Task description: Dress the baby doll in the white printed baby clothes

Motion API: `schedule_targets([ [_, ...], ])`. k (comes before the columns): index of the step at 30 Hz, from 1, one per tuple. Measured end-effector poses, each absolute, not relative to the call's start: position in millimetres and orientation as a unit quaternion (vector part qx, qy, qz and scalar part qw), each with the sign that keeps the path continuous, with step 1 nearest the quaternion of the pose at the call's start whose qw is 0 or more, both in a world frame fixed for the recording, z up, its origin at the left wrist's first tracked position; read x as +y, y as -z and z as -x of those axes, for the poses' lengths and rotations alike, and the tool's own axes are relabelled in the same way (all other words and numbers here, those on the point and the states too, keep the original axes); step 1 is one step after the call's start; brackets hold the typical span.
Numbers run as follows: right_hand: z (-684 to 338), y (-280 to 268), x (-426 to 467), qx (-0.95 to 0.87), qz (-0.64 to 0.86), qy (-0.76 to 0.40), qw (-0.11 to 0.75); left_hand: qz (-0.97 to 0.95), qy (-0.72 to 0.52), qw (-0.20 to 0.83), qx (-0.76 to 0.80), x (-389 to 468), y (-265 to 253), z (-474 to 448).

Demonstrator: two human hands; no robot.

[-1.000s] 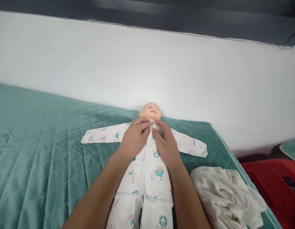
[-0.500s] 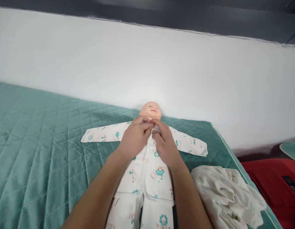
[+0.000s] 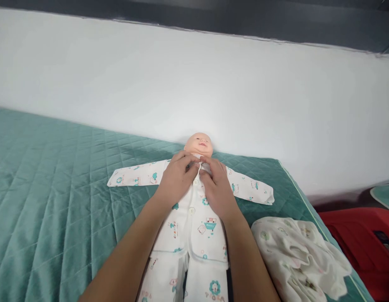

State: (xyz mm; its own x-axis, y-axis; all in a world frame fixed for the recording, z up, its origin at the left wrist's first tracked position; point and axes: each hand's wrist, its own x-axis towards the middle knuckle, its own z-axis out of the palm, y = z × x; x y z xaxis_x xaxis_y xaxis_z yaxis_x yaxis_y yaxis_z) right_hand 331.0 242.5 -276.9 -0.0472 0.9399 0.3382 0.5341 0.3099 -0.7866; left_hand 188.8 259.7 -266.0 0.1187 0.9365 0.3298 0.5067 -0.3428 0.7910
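Observation:
A baby doll (image 3: 199, 144) lies on its back, its head by the wall. It wears a white printed jacket (image 3: 210, 239) with sleeves spread to both sides, and matching trousers (image 3: 207, 285). My left hand (image 3: 180, 174) pinches the jacket front just below the neck. Facing it, my right hand (image 3: 217, 182) pinches the other side of the front opening, fingertips close to the left ones. Whatever lies between the fingertips is hidden. Lower on the front, a button (image 3: 191, 211) shows, with another button (image 3: 196, 182) just under my hands.
A crumpled white printed cloth (image 3: 299, 251) lies to the right near the bed's edge. Green quilted bedding (image 3: 65, 201) is spread under everything. Beyond the right edge stands a red plastic object (image 3: 361, 247). A white wall (image 3: 194, 79) rises behind the doll's head.
Both hands stay at the jacket's neck, and the fingers have shifted slightly, with the left thumb and fingertips a little rearranged. The view has moved very slightly.

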Motion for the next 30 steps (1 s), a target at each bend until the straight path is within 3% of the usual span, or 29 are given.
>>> schedule_targets([
  [16, -329, 276, 241, -0.649, 0.545, -0.240, 0.474, -0.713, -0.427, 0.261, 0.491, 259, 265, -188],
  [30, -333, 266, 233, -0.716, 0.474, -0.227, 0.461, -0.739, -0.328, 0.451, 0.378, 255, 247, -154],
])
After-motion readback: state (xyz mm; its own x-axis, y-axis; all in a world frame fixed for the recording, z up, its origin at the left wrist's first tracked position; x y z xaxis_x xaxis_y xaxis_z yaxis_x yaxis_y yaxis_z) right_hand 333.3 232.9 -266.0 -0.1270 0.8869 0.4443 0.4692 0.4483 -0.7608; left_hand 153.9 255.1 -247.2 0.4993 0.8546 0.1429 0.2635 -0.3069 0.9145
